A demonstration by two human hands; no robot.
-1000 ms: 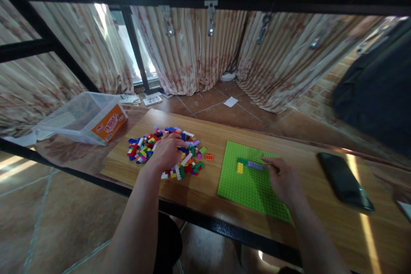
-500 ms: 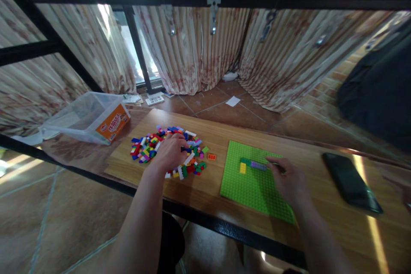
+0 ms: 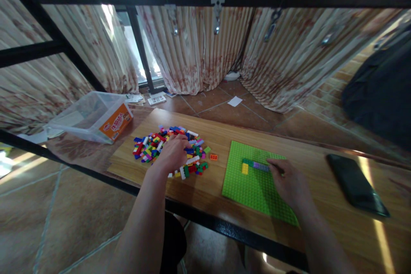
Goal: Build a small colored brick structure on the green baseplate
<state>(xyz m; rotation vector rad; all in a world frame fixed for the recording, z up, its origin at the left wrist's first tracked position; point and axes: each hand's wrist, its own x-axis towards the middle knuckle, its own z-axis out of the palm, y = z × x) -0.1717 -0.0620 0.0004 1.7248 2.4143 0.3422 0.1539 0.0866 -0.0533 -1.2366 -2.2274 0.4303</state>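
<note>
The left hand (image 3: pixel 173 154) bends its fingers over a multicoloured plastic-brick heap (image 3: pixel 150 149) near the left edge of the wooden desk (image 3: pixel 199 195), and the right hand (image 3: pixel 286 180) curls its fingers just right of a purple oblong plastic brick (image 3: pixel 260 166) on the green square baseplate (image 3: pixel 245 190), but what they grip I cannot tell.

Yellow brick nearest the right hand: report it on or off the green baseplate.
On: the yellow brick lies inside the edges of the green baseplate; whether it is pressed down, I cannot tell.

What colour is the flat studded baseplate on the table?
The baseplate is bright green; it shows best in the head view.
</note>
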